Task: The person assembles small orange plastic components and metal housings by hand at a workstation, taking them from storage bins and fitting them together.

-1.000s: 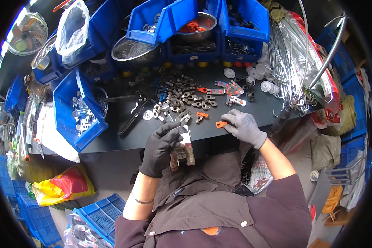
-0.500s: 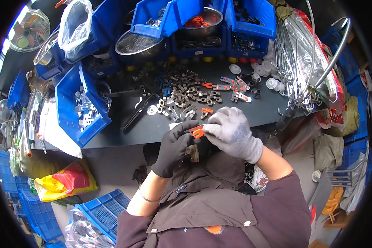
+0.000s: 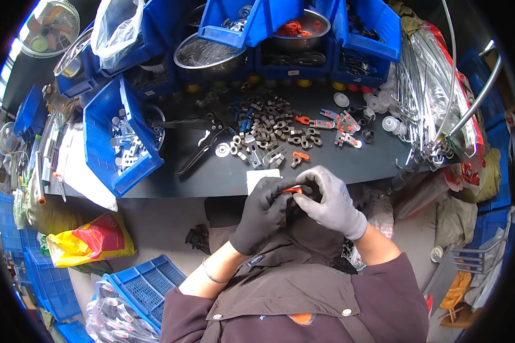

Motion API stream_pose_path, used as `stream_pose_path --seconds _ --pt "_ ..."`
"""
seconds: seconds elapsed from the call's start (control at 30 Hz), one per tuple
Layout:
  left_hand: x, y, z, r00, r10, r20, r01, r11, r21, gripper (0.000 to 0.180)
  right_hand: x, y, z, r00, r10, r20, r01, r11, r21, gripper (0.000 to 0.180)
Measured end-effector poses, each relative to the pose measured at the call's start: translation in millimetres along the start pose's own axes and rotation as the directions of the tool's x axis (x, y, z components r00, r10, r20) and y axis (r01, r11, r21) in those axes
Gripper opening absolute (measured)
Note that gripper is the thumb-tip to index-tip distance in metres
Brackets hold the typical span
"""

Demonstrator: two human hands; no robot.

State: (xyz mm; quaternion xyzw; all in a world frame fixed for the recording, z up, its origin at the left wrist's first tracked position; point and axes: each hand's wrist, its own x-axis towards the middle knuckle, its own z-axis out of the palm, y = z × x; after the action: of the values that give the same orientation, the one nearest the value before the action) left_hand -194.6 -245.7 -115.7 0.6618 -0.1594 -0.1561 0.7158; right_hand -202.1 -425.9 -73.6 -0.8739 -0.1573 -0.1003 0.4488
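Note:
Just off the table's front edge, my left hand [image 3: 261,214] in a black glove and my right hand [image 3: 329,206] in a grey glove meet. Between their fingertips is a small orange part [image 3: 292,190], pinched from both sides; the gloves cover most of it. A white paper slip [image 3: 263,178] lies on the edge beyond the left hand. Another small orange piece [image 3: 301,155] lies on the table past my fingers. Farther back spreads a heap of metal nut-like fittings [image 3: 272,123]. Flat metal parts with orange marks [image 3: 343,127] lie to its right, and dark-handled pliers [image 3: 197,153] to its left.
Blue bins [image 3: 120,171] of metal parts stand at left and along the back, with steel bowls [image 3: 209,60] among them. Long wire hooks [image 3: 418,97] in plastic fill the right side. White plastic discs [image 3: 392,124] sit near them. A yellow-red bag [image 3: 91,240] lies below left.
Both hands have come slightly nearer to my body. The orange part has turned, and its holed face no longer shows. The whole view has shifted, so the table things appear farther right.

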Motion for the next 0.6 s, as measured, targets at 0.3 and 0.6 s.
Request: stream_pose_path --seconds 0.3,0.6 --pt "1.2 16.3 -7.8 0.995 -0.087 0.049 0.074 0.971 0.226 0.042 -28.4 12.5 2.9 0.845 0.497 0.198 -0.518 0.669 0.534 0.016" --pt "66.4 7.9 -72.3 0.941 0.162 0.299 -0.294 -0.049 0.954 0.036 -29.3 11.0 -3.3 0.851 0.514 0.112 -0.451 0.602 0.659 0.012"
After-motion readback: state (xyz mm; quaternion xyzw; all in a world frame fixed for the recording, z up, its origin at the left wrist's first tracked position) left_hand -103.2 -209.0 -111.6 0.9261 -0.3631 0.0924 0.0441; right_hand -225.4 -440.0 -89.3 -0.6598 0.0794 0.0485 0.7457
